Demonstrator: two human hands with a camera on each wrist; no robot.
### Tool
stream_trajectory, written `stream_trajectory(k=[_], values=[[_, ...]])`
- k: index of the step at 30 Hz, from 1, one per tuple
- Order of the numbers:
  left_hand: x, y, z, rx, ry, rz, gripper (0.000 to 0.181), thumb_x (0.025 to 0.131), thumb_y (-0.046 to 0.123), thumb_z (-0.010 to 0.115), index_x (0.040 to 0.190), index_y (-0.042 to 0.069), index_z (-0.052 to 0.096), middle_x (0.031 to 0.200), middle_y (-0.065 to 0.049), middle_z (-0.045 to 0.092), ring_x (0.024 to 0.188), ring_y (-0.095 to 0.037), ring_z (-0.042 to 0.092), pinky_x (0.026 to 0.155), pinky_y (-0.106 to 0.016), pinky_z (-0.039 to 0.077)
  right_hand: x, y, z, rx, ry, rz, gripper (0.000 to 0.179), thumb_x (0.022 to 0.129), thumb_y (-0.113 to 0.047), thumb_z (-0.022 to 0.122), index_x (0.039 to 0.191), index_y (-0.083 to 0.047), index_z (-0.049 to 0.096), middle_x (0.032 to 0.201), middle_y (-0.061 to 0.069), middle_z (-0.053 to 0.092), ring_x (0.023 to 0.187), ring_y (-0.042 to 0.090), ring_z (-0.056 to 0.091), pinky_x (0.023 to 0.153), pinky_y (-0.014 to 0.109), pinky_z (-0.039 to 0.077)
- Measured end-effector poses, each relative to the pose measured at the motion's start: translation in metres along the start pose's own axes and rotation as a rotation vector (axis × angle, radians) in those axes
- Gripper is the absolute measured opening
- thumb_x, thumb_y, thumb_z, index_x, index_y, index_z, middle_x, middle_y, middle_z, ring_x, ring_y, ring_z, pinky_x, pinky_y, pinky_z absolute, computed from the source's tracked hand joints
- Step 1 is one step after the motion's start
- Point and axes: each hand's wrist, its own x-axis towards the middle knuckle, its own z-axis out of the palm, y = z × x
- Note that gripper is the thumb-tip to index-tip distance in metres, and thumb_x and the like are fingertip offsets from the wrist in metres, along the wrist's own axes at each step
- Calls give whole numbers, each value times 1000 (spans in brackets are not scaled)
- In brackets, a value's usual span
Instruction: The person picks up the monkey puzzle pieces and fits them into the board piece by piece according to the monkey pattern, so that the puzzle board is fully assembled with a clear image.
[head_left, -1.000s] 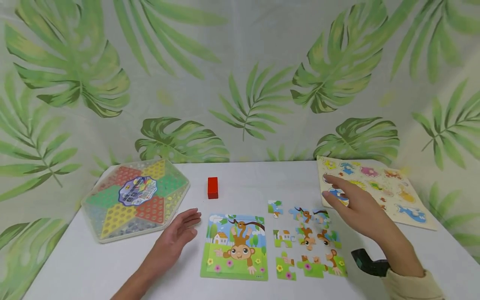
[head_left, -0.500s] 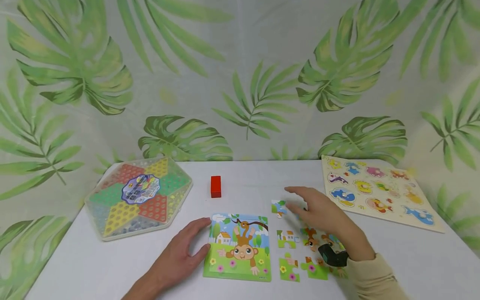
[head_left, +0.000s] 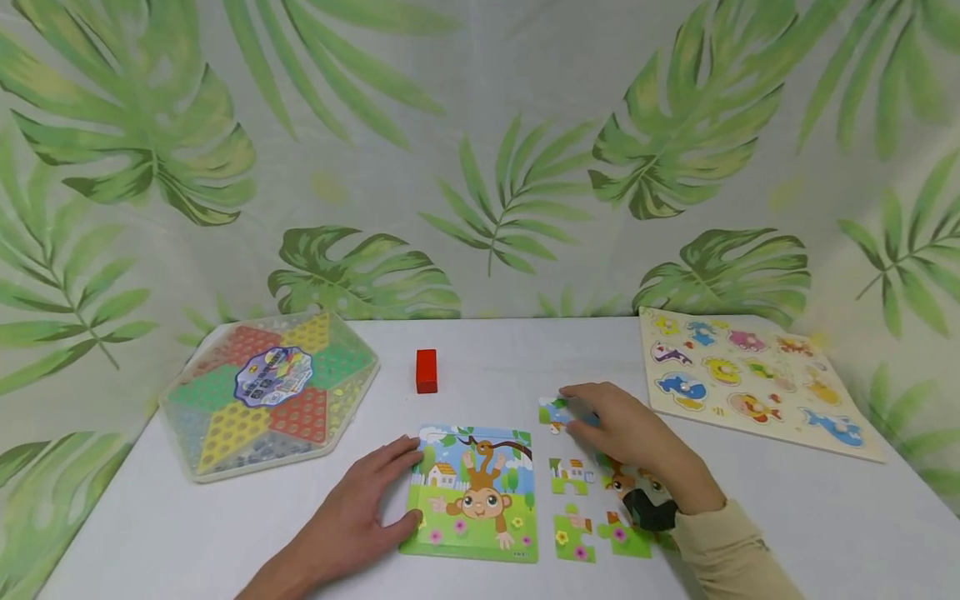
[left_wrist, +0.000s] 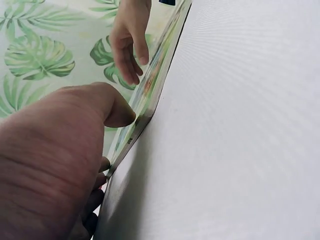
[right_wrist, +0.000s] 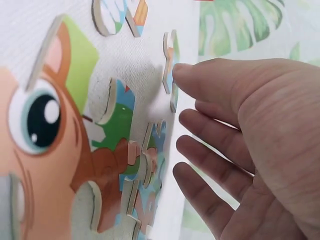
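a white tabletop [head_left: 495,358] runs back to a leaf cloth [head_left: 517,192]. the star board [head_left: 270,397] lies at the tabletop's far left corner, the peg board [head_left: 750,379] at its far right, and a red block [head_left: 426,372] near the far edge, left of middle. nearer the front, midway between the side edges, is the monkey board [head_left: 472,500]; loose pieces [head_left: 575,540] lie along its right edge, the left-hand ones in view, others partly under the right arm.

a second ago the left hand [head_left: 367,504] was clear of the monkey board; now its fingertips and thumb touch the left edge. the right hand [head_left: 628,429] has come from beside the peg board to the farthest left piece [head_left: 553,414].

the left hand lies with fingers loosely extended, thumb spread well apart from them. the right hand is spread too, palm to the left, thumb tip at that piece; contact can't be told.
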Motion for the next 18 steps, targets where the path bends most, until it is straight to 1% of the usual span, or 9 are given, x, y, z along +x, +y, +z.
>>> stream_trajectory(k=[3,8,12,18], values=[[0,1,-1,7,-31,-19,68,82,39,82,143,15,61,157,3,49,143,-26,48,112,-52,46,3,1,1,-22,-6,-8,45,97,-15,71,138,1,61,137,18,65,127,40,60,104,56,51],[-1,2,-1,38,-58,-9,85,79,62,80,147,15,58,159,2,45,142,-27,47,109,-53,48,5,2,4,-48,4,-9,42,96,-14,72,135,-1,64,133,16,68,124,39,62,104,55,52],[-1,1,-1,55,-56,4,89,78,66,79,147,15,58,158,0,45,142,-27,47,109,-52,48,6,3,5,-51,16,-8,40,95,-14,73,133,-3,67,131,14,69,124,38,62,104,55,52],[-1,0,-1,69,-37,19,90,76,65,81,146,14,58,157,0,47,141,-27,48,108,-50,49,8,3,6,-41,9,12,42,94,-15,75,133,-3,67,131,14,69,124,37,62,104,55,51]])
